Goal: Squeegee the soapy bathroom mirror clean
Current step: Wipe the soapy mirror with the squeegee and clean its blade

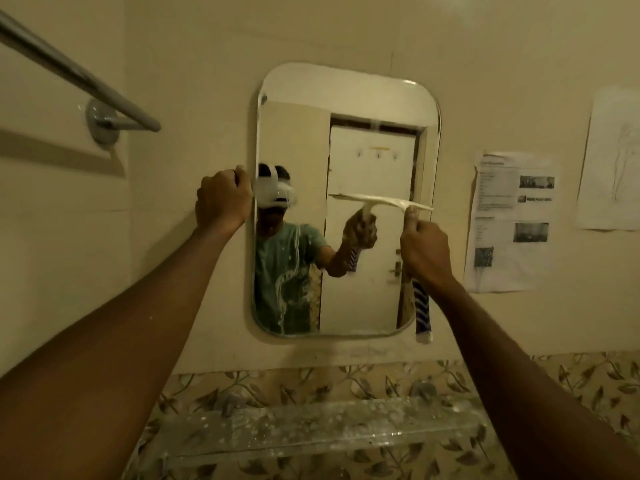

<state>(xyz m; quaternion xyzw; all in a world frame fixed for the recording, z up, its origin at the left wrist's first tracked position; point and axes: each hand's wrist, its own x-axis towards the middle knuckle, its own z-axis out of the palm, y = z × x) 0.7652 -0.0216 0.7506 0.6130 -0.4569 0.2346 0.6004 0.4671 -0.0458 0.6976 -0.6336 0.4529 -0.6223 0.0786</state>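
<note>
Forearms: both of our bare arms reached up from the bottom corners, nearest the lens.
Shelf: a clear glass shelf [311, 431] speckled with droplets sat at 6 o'clock, below the mirror, against leaf-patterned tiles [381, 379].
Left hand: our left hand [223, 199] was curled at the mirror's left edge, at about 9 o'clock of the glass; we could not tell whether it gripped the rim or only pressed on it.
Right hand: our right hand [424, 247] was clenched around the handle of the squeegee, thumb pointing up toward the blade.
Squeegee: the cream-bladed squeegee with a blue-and-white striped handle [381, 201] lay with its blade roughly level against the right half of the glass, near mid-height; the handle hung down past the mirror's lower right corner, toward 5 o'clock.
Mirror: the rounded rectangular wall mirror [346, 98] carried white soapy streaks in its lower left part, toward 7 o'clock.
Rail: a chrome towel rail [79, 77] crossed at 10 o'clock.
Papers: printed paper sheets [509, 223] were stuck to the cream wall at 3 o'clock.
</note>
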